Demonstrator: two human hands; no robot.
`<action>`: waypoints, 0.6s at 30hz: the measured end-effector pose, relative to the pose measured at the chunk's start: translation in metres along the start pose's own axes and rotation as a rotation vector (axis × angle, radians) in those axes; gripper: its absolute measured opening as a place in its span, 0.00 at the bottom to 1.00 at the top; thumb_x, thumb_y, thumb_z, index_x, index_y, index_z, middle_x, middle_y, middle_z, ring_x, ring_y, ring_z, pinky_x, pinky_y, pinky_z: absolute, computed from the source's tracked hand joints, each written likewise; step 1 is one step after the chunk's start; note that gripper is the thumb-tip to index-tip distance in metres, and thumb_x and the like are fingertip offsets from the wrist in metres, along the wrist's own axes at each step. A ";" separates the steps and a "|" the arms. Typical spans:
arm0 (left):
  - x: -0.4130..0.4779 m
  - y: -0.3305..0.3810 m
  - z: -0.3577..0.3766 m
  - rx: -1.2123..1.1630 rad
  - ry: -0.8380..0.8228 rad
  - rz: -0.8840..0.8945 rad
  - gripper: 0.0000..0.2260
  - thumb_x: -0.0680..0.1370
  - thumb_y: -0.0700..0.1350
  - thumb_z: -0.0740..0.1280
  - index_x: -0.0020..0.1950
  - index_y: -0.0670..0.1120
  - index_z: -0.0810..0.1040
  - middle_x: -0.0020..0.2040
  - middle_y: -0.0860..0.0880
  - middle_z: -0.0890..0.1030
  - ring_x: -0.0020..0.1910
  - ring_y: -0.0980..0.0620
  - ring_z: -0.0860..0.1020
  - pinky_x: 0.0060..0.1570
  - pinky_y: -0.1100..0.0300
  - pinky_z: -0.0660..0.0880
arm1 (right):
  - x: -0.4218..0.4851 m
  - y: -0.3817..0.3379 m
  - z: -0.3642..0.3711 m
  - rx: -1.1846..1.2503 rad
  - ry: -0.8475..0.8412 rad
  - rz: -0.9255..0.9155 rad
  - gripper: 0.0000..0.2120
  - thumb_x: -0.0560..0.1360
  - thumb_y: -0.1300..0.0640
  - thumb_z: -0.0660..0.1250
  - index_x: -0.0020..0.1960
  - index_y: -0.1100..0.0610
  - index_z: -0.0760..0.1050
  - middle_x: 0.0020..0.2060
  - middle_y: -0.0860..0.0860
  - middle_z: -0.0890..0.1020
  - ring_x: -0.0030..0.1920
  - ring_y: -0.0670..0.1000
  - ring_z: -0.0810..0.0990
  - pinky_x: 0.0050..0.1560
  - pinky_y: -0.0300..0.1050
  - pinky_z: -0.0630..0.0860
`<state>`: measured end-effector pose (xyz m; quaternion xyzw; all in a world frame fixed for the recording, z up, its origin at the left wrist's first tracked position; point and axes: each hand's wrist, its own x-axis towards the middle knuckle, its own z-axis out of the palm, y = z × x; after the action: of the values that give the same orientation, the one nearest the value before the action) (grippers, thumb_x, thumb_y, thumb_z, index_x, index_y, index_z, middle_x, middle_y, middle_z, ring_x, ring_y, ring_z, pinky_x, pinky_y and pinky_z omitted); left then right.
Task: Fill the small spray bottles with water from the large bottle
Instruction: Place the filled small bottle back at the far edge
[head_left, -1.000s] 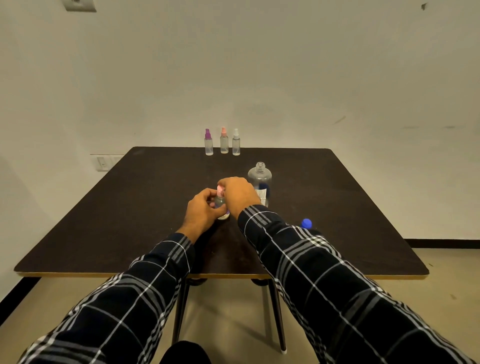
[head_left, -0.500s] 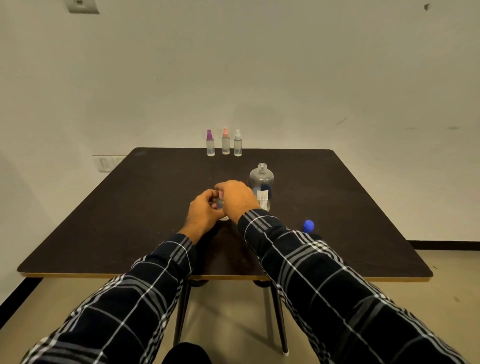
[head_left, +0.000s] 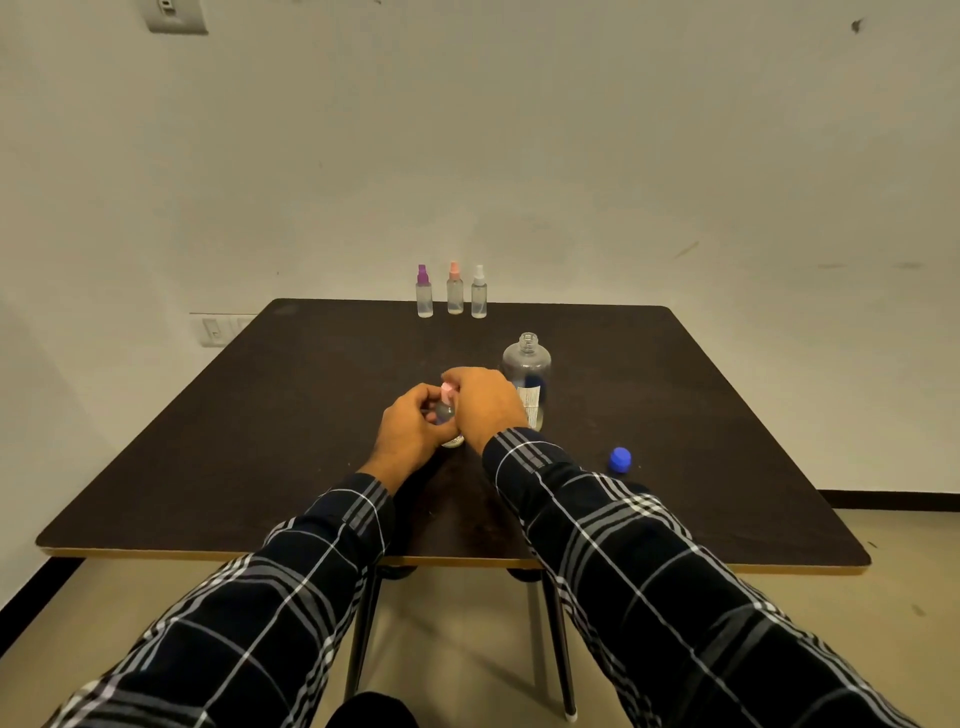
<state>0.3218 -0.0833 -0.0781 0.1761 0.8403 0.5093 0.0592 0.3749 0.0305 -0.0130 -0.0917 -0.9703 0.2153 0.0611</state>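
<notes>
A small clear spray bottle (head_left: 445, 413) with a pink top stands on the dark table (head_left: 260, 441) in the middle. My left hand (head_left: 410, 431) grips its body. My right hand (head_left: 480, 402) curls over its pink top. Just right of my hands stands the large clear bottle (head_left: 527, 364), uncapped, with a label low on its side. Its blue cap (head_left: 620, 459) lies on the table to the right. Three small spray bottles stand in a row at the far edge: purple top (head_left: 424, 292), orange-pink top (head_left: 454, 289), white top (head_left: 479, 292).
The table's front edge (head_left: 467, 561) runs just above my sleeves. A pale wall stands close behind the far edge, with a switch plate (head_left: 213, 330) low at the left. Beige floor shows under the table.
Both hands stay on the small bottle; the pink top shows between my fingers again after being covered half a second ago. Nothing else on the table has moved.
</notes>
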 end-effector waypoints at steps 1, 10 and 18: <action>0.001 0.000 0.000 0.001 0.000 -0.001 0.18 0.73 0.42 0.77 0.60 0.48 0.78 0.52 0.52 0.82 0.49 0.56 0.80 0.43 0.68 0.73 | 0.002 -0.001 0.001 -0.005 0.006 0.008 0.21 0.74 0.56 0.73 0.66 0.53 0.76 0.58 0.54 0.81 0.59 0.56 0.79 0.60 0.52 0.77; 0.003 -0.002 0.000 -0.003 -0.007 0.012 0.16 0.73 0.44 0.77 0.59 0.50 0.78 0.51 0.55 0.81 0.49 0.58 0.80 0.45 0.67 0.74 | -0.019 0.012 0.019 0.228 0.308 0.174 0.08 0.79 0.49 0.66 0.54 0.52 0.74 0.48 0.49 0.79 0.48 0.50 0.80 0.45 0.46 0.75; 0.011 0.001 -0.002 0.087 -0.050 0.005 0.18 0.72 0.45 0.78 0.59 0.52 0.77 0.51 0.55 0.81 0.49 0.56 0.80 0.43 0.66 0.73 | -0.030 0.057 0.024 0.599 0.469 0.537 0.49 0.66 0.47 0.80 0.76 0.52 0.55 0.70 0.55 0.68 0.68 0.57 0.72 0.62 0.54 0.75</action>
<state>0.3115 -0.0804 -0.0757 0.1934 0.8593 0.4680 0.0713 0.4089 0.0650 -0.0613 -0.3641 -0.7674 0.4676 0.2449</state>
